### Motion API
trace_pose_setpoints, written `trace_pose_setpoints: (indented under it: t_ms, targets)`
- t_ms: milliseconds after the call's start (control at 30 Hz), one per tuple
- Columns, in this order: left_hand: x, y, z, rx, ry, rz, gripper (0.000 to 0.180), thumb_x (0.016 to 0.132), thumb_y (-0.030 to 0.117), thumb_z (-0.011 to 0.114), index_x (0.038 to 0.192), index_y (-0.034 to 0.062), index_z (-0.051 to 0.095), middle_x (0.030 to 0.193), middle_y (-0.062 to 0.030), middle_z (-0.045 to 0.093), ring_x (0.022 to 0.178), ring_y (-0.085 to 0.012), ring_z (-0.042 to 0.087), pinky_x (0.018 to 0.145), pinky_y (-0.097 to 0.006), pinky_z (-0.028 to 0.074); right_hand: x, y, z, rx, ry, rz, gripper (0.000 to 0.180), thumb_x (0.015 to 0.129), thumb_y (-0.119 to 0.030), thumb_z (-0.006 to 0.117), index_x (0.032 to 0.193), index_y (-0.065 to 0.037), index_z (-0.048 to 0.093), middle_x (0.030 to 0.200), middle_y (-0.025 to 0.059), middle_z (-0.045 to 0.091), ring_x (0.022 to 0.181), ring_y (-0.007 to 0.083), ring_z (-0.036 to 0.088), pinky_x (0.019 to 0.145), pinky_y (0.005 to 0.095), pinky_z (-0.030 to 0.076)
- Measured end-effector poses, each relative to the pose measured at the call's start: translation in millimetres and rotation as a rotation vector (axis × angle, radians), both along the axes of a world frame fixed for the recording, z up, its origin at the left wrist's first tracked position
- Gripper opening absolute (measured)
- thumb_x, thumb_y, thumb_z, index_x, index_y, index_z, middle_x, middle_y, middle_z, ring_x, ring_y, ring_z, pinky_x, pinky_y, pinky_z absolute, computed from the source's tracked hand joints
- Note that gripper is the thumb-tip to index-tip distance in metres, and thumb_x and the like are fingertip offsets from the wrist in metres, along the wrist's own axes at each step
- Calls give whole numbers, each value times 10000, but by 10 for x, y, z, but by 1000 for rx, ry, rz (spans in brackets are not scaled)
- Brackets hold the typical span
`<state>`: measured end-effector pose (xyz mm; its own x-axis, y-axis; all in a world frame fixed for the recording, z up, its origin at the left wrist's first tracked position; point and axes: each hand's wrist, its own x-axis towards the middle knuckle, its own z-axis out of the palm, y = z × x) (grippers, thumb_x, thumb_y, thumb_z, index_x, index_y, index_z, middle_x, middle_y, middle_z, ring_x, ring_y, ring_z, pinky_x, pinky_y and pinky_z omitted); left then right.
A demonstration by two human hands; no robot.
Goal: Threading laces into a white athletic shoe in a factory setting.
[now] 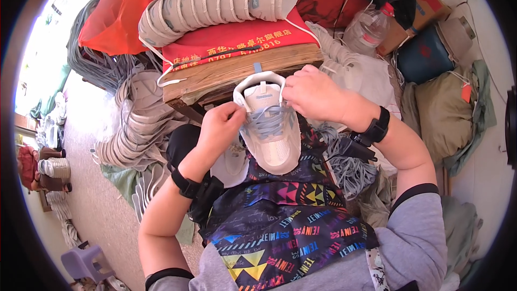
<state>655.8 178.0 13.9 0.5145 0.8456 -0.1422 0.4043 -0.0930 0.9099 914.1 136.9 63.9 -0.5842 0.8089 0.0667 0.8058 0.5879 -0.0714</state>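
A cream shoe upper (276, 153) with blue-grey laces (267, 122) threaded across its tongue rests over my lap, its toe toward me. Its padded collar leans against the front of the wooden bench. My left hand (222, 123) is closed in a pinch at the left side of the collar, beside the lacing. On the opposite side, my right hand (315, 92) pinches the right edge of the collar. Whether a lace end is also between my fingers is hidden. Another pale shoe upper (230, 166) lies partly covered below my left hand.
A red cloth covers the wooden bench (242, 66), with nested shoe uppers (221, 5) in a row on top. More stacked uppers (140, 124) stand at left. Blue-grey laces (350, 164) hang in a bundle by my right forearm. A plastic bottle (369, 28) stands back right.
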Motion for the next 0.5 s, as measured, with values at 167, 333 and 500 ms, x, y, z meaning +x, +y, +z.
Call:
trace_pose_setpoints:
  t_ms: [167,333,500]
  targets:
    - [24,224,389,814,341,-206,238,724,161,762,906,81,631,892,-79,609,869,-333,614,743,-381,489,-29,119,119,118,268,3,248,691,-130,742,888,-56,611,1019,97,542,951,297,583,829,426,464]
    - [7,558,461,647,175,-597,253,750,158,757,957,61,647,1012,-98,517,929,-290,559,814,-375,460,162,282,21,-119,224,105,274,709,-188,768,931,-95,637,1053,85,530,1070,289,506,899,407,448]
    - [80,546,282,342,130,-581,142,768,158,749,845,61,680,969,-76,505,957,-260,508,875,-340,423,228,278,-132,-452,453,-26,219,782,-295,717,917,-123,707,1103,82,579,1133,295,455,1005,387,369]
